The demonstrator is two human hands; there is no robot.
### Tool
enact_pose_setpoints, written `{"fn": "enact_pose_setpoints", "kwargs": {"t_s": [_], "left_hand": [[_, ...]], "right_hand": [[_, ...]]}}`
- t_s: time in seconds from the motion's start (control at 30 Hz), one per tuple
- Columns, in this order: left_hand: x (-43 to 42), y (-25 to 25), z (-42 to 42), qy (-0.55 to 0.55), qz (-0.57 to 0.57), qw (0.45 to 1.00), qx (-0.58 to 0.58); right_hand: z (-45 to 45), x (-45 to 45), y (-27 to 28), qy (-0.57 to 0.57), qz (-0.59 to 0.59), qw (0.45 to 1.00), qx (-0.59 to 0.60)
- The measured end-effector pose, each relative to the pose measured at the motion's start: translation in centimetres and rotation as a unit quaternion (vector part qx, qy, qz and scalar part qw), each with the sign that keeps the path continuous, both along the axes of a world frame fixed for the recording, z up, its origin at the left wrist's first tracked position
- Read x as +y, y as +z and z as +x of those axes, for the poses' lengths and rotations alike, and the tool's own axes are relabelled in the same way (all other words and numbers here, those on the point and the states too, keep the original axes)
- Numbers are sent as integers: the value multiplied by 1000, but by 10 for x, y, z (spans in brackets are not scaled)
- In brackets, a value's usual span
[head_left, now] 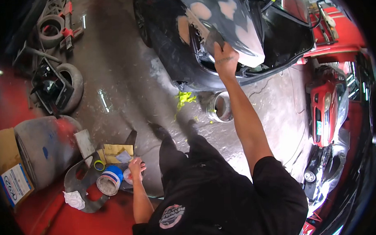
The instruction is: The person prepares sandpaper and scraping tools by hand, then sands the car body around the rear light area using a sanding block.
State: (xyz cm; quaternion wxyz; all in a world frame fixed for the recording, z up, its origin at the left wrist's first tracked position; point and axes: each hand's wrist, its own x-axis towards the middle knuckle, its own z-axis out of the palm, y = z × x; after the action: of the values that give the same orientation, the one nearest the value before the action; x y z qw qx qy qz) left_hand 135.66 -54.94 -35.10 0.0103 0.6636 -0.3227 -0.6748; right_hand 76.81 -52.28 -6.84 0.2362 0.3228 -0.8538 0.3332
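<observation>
My right hand reaches to the front of a dark car and is closed on a flat dark spreader, held against the fender edge beside the headlight opening. Pale filler patches mark the grey hood. Down at the left, my left hand is beside a blue-and-white can and over a small round lid or container; what its curled fingers hold, if anything, is hidden. Yellow sandpaper sheets and a roll of green tape lie by the can.
A metal bucket and bright yellow scraps are on the floor before the car. Tyres and a large drum stand at the left. A crumpled white cloth lies beside the can. Red car at right.
</observation>
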Motion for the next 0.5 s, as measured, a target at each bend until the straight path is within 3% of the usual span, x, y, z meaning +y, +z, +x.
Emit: {"fn": "enact_pose_setpoints", "kwargs": {"t_s": [0.5], "left_hand": [[8,-30,10,29,27,999,-9]], "right_hand": [[-9,-23,5,3,64,998,29]]}}
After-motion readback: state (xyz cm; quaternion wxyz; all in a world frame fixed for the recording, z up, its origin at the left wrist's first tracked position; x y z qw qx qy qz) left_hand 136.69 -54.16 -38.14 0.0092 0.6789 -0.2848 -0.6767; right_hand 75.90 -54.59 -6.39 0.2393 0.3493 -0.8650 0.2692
